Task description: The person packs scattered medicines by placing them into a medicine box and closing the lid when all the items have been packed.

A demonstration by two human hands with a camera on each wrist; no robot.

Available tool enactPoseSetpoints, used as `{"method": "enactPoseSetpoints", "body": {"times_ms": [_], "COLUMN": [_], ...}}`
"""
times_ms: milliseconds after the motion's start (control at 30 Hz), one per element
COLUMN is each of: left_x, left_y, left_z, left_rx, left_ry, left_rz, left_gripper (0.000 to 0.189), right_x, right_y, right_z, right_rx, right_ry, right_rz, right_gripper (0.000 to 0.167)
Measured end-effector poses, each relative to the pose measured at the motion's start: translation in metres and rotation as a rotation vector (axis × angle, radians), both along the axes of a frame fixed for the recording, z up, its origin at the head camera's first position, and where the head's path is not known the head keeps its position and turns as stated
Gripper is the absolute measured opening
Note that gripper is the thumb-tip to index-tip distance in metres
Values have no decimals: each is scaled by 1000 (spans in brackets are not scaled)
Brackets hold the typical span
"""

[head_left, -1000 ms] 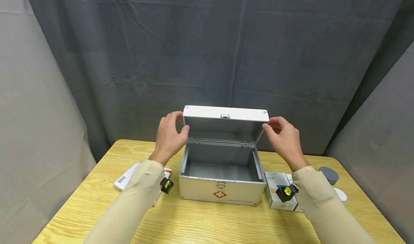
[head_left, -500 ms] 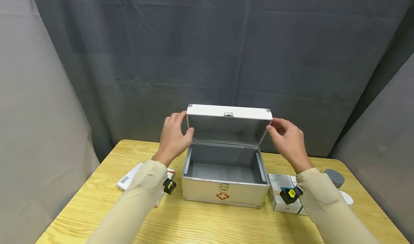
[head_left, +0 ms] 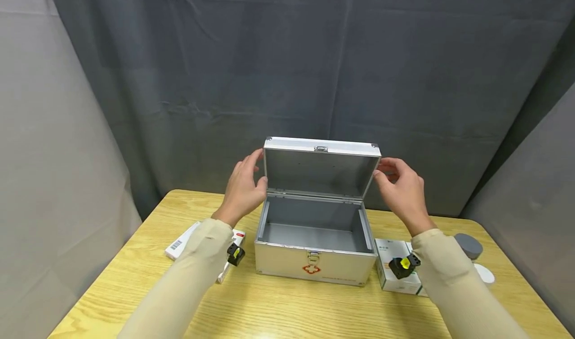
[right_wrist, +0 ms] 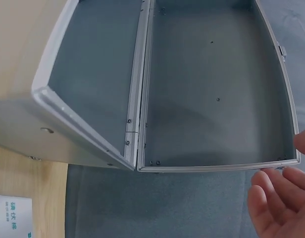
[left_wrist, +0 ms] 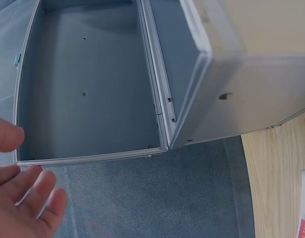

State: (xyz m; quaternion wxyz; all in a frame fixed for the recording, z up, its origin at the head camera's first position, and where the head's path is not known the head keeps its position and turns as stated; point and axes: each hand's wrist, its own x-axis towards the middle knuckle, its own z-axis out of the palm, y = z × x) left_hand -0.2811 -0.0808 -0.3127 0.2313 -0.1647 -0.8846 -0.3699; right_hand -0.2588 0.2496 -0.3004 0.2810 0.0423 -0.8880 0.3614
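Note:
A silver first-aid case (head_left: pixel 310 263) with a red cross emblem stands with its hinged lid (head_left: pixel 321 171) raised; its grey inside holds nothing. My left hand (head_left: pixel 242 191) is at the lid's left edge, fingers extended and thumb apart from them. In the left wrist view the left fingertips (left_wrist: pixel 36 181) lie right at the lid's corner. At the opposite edge, my right hand (head_left: pixel 402 191) pinches the lid's corner between thumb and fingers. The right wrist view has the right thumb (right_wrist: pixel 303 141) over the rim and the fingers under the side wall.
Flat white boxes (head_left: pixel 178 244) lie on the wooden table (head_left: pixel 269 309) to the left, partly behind the sleeve. A white and green box (head_left: pixel 395 259) stands right of the case. Farther right are a round grey item (head_left: pixel 468 245) and a white disc (head_left: pixel 484 273). Grey curtains (head_left: pixel 251 79) hang behind.
The lid has tilted farther back, showing more of its inside, and both hands have followed it. The case appears slightly farther right in the view. The left fingers look looser on the lid.

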Motion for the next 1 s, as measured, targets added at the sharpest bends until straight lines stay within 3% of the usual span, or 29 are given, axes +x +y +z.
{"method": "enactPoseSetpoints", "body": {"times_ms": [267, 667, 1000], "left_x": [-3, -9, -10], "left_y": [7, 12, 11], "left_z": [2, 0, -10], "left_rx": [-1, -12, -96], "left_ry": [-72, -124, -144], "left_rz": [-28, -44, -67], "left_gripper": [71, 78, 87], "right_x": [2, -3, 1], "right_y": [8, 4, 8], "right_z": [4, 0, -2], "right_rx": [47, 77, 108], "right_ry": [-60, -122, -171], "right_rz": [28, 66, 103], "right_gripper": [41, 34, 36]}}
